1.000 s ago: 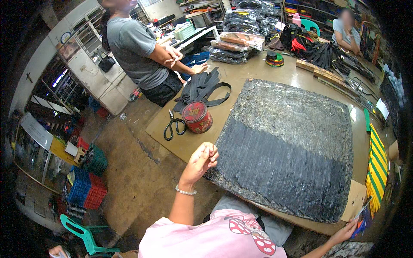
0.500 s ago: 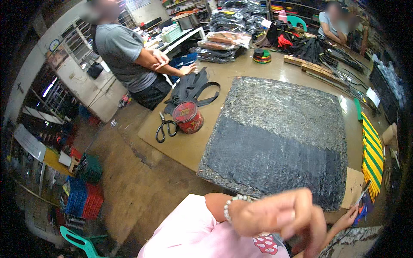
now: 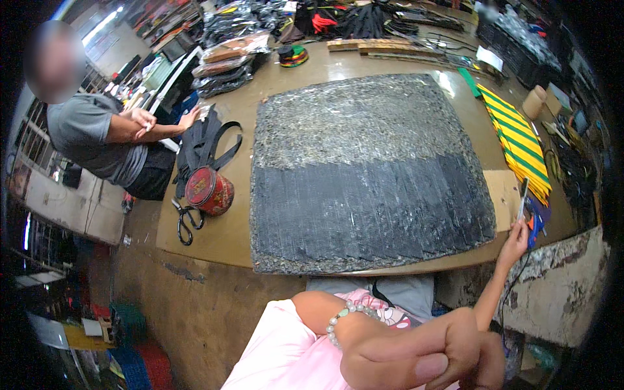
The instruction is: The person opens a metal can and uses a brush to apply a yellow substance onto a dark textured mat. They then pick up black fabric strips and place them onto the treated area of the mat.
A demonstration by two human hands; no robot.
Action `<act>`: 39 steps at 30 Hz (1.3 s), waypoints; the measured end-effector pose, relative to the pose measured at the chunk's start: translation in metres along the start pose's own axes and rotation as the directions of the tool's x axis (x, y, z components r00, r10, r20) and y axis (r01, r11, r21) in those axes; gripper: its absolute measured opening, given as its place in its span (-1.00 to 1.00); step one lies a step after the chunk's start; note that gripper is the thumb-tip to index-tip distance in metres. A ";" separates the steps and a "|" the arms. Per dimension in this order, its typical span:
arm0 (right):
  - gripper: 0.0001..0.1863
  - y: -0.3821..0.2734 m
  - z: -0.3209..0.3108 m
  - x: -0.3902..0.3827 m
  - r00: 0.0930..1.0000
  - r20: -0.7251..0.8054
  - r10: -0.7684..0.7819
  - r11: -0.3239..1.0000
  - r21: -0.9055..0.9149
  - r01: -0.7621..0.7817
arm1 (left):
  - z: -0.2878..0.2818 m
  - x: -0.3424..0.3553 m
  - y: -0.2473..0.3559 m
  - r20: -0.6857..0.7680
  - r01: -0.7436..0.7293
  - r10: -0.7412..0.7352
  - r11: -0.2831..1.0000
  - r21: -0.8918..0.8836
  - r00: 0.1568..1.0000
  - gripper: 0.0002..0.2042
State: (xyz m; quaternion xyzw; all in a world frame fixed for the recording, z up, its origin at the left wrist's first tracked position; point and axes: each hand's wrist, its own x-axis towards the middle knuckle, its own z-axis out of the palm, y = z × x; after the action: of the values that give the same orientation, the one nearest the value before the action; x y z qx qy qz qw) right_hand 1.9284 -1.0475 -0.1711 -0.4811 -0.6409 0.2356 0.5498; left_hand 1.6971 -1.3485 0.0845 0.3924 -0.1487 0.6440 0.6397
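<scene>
My left hand, a beaded bracelet on its wrist, is raised close in front of my pink top. Its fingers are curled in toward the thumb, and whatever lies between them is hidden. Off at the right, my right hand grips a thin silver tool with a dark end, pointing away from me over the table edge. A piece of brown cardboard lies beside that tool. In front of me is a large worn speckled board, its near half covered with flat black strips.
Left of the board are a red round tin, black-handled scissors and black straps. A co-worker stands there with a hand at the straps. Yellow-green striped strips lie right; wooden bars and plastic-wrapped stacks lie behind.
My view has swung rightward, so the board and the co-worker sit further left in it. My left hand stays raised, its fingers drawn in. The right hand still grips the silver tool.
</scene>
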 end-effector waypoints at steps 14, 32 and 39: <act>-0.71 -0.023 0.008 -0.001 0.999 -0.044 0.000 1.000 -0.015 0.000 | 0.015 -0.009 -0.020 -0.145 -0.249 0.231 0.961 -0.121 0.962 -0.69; -0.65 -0.101 0.011 -0.036 0.953 0.175 0.249 0.936 -0.298 -0.189 | -0.021 -0.279 0.096 -0.319 0.987 0.934 -0.158 0.026 0.158 -0.75; -0.63 -0.104 0.010 -0.038 0.912 0.182 0.368 0.913 -0.255 -0.318 | -0.019 -0.275 0.103 -0.428 0.982 0.897 -0.035 0.184 0.112 -0.76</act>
State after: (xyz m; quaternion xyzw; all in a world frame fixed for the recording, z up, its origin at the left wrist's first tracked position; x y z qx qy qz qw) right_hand 1.8796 -1.1227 -0.1051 -0.6146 -0.6262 0.3096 0.3664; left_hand 1.5591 -1.5434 -0.0869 0.1321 0.8864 0.4432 0.0212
